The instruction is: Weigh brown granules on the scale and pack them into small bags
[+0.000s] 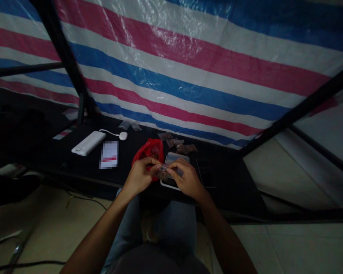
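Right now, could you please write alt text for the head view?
The left hand and right hand hold a small clear bag of brown pieces above a black table, beside a red plastic bag. Similar small bags lie behind, before a striped tarpaulin.

Readable text: none at this darkness and blur
Printed card (109,154) on the table (228,171): pixelated, red band across it, wording unreadable
Small plastic packets (175,146): too dark and small to show any print
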Motion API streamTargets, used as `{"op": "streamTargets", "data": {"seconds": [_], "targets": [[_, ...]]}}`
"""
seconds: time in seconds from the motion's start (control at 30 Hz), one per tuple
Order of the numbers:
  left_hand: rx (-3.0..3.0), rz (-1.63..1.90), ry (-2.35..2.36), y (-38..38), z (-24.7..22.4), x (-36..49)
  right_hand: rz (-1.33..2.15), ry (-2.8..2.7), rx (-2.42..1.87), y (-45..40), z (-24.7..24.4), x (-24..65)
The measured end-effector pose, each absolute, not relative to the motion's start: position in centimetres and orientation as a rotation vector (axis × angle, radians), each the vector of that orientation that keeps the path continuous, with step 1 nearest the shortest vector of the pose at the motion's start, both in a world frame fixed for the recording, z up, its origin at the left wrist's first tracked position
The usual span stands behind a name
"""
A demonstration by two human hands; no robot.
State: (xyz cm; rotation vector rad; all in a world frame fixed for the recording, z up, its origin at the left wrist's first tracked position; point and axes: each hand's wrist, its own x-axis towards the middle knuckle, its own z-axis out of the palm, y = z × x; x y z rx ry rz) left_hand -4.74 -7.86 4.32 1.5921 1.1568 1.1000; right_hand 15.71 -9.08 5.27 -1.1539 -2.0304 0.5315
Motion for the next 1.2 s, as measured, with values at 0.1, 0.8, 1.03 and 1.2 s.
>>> {"op": "streamTargets", "data": {"seconds": [0.1,0.8,1.03,1.2], "targets": [[1.598,1.067,1.174,-7.4,4.2,-4.7,0.591,-1.97,-1.185,-9.0,4.9,16.3],[1.388,0.944,0.911,-5.8,2.4,-5.7,1.059,-1.816,-1.235,-7.3,4.1,15.6],[1.61,1.07,1.014,-2.5,3.8,-7.7,0.785,-1.972,-1.19,-3.5,6.9,17.1],[2.0,0.984,1.375,6.4,3.2,-7.8,0.407,-1.953,-1.297,0.6,8.9,18.5]]}}
